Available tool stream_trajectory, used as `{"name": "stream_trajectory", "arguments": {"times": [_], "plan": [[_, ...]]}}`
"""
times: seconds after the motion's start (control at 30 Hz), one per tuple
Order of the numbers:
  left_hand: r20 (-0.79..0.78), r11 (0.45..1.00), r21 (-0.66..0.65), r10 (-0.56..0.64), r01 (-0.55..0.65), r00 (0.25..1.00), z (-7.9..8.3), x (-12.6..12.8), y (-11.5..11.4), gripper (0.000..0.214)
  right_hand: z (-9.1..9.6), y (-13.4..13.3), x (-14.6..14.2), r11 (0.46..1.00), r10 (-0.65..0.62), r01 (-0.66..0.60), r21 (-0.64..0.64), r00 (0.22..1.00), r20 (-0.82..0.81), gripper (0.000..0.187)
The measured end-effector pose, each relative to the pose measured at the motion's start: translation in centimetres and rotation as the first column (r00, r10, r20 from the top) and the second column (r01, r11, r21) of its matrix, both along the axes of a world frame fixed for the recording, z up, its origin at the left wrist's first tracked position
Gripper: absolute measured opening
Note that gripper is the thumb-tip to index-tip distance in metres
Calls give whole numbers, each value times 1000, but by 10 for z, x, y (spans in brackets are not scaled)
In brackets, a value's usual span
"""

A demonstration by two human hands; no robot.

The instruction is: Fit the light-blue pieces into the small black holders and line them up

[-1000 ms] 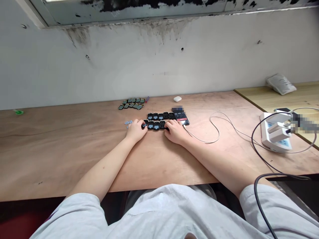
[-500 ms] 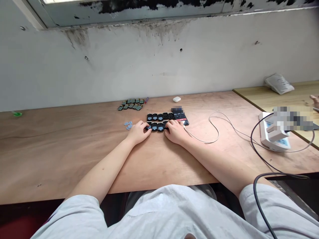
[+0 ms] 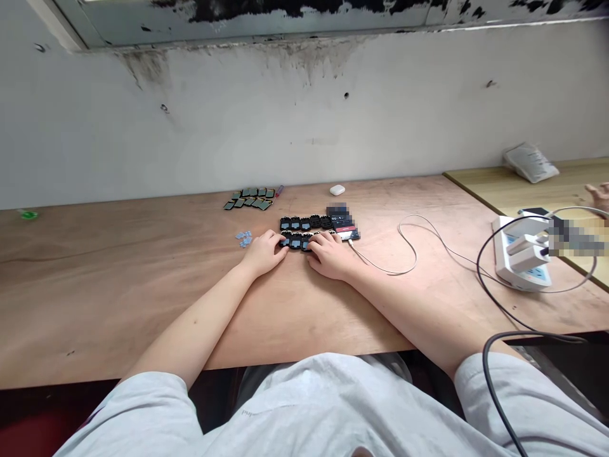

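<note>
Two rows of small black plastic housings lie in front of me, a back row (image 3: 295,223) and a front row (image 3: 295,242). Several of them carry light-blue pads. My left hand (image 3: 262,255) rests on the table, its thumb and forefinger closed on the left end of the front row. With fingers bent, my right hand (image 3: 330,256) grips a housing further right in that row and hides the row's right end. Loose light-blue pads (image 3: 245,242) lie just left of my left hand. Behind them sit several dark boards with grey-green faces (image 3: 254,193).
A phone (image 3: 343,223) with a white cable lies beyond my right hand. Further back are a white earbud case (image 3: 337,190) and a purple-red tool (image 3: 279,191). A power strip (image 3: 516,270) with plugs and cables stands at the right. Another person's hand (image 3: 598,197) shows at the right edge.
My right hand has shifted left along the front row and now covers more of it. My left hand stays in about the same place. The other person's hand has come further into view.
</note>
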State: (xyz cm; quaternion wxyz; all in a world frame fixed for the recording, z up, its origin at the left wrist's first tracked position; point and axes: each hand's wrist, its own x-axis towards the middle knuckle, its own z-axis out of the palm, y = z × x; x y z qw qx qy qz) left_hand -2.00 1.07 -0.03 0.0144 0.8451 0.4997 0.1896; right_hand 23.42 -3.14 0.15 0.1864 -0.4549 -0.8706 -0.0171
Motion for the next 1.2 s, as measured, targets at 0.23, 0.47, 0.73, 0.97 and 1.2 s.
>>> {"name": "stream_trajectory", "arguments": {"times": [0.23, 0.47, 0.73, 0.97, 1.2], "plan": [[7, 1000, -15, -19, 19, 1000, 4, 1, -2, 32, 1, 0, 1, 1000, -26, 27, -11, 1000, 1, 26], [20, 1000, -1, -23, 23, 1000, 1, 0, 0, 31, -1, 2, 0, 998, -47, 47, -46, 999, 14, 39], [89, 998, 33, 44, -47, 995, -1, -6, 8, 30, 0, 2, 2, 996, -67, 68, -59, 997, 31, 50], [80, 914, 63, 396, -401, 915, 3, -28, 21, 34, -1, 12, 8, 971, -237, 237, -26, 972, 5, 49], [-118, 793, 26, 607, -609, 786, 5, -44, 28, 39, -3, 17, 13, 947, -309, 309, -82, 951, 16, 51]]}}
